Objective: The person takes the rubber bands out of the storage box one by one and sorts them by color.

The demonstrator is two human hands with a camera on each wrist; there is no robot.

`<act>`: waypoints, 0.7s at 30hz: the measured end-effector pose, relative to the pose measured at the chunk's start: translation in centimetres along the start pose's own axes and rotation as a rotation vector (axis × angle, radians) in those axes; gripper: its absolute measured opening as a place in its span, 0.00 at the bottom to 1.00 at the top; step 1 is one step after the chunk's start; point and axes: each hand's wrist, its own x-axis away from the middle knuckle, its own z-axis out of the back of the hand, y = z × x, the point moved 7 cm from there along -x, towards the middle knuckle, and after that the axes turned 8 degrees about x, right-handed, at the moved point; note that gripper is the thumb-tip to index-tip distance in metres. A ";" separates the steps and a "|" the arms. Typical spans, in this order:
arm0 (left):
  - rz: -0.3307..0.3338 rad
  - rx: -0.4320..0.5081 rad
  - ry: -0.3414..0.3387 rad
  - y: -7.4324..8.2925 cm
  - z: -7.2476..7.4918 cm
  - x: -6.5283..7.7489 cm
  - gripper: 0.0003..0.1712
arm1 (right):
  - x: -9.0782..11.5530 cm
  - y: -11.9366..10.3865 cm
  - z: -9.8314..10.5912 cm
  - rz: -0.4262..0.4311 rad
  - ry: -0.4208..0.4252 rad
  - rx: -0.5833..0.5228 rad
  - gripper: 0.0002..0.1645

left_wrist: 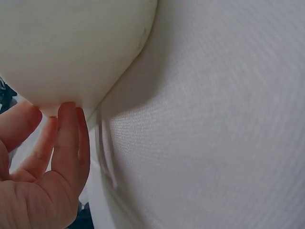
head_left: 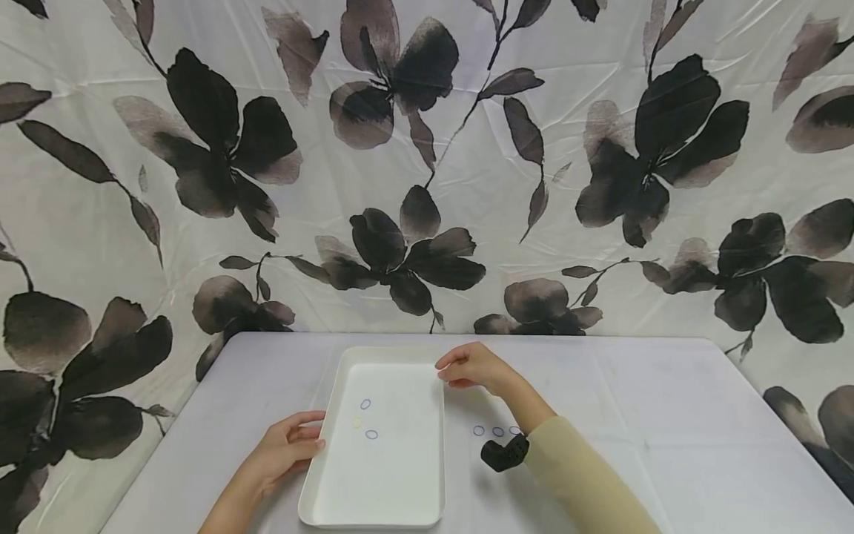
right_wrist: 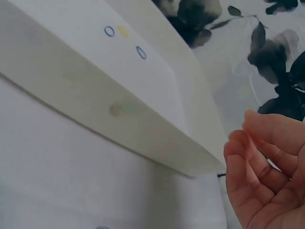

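A white rectangular tray [head_left: 380, 482] lies on the table between both hands. Inside it are two small blue rings [head_left: 371, 429] and a pale yellow ring [head_left: 357, 423]. My left hand [head_left: 283, 449] touches the tray's left side with its fingertips and thumb; in the left wrist view, the fingers [left_wrist: 68, 129] are fairly straight against the outer wall. At the tray's far right corner is my right hand [head_left: 477, 367], its fingers loosely bent. In the right wrist view that hand [right_wrist: 267, 167] holds nothing, and contact with the corner is hard to tell.
To the right of the tray, several small blue rings [head_left: 497, 432] lie on the white tablecloth [head_left: 640, 423], partly behind the black wrist camera [head_left: 505, 452]. A floral curtain [head_left: 407, 185] hangs behind the table's far edge.
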 end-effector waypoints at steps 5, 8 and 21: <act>-0.006 -0.004 -0.006 0.1 0.0 -0.1 0.35 | -0.5 -0.8 -1.5 0.016 -0.032 -0.007 0.15; -0.008 -0.001 -0.008 0.0 0.0 -0.1 0.35 | -0.6 -1.4 -2.2 0.042 -0.044 0.012 0.14; -0.015 0.013 -0.017 0.2 -0.2 -0.1 0.36 | -1.2 -2.6 -5.6 0.103 -0.095 0.028 0.12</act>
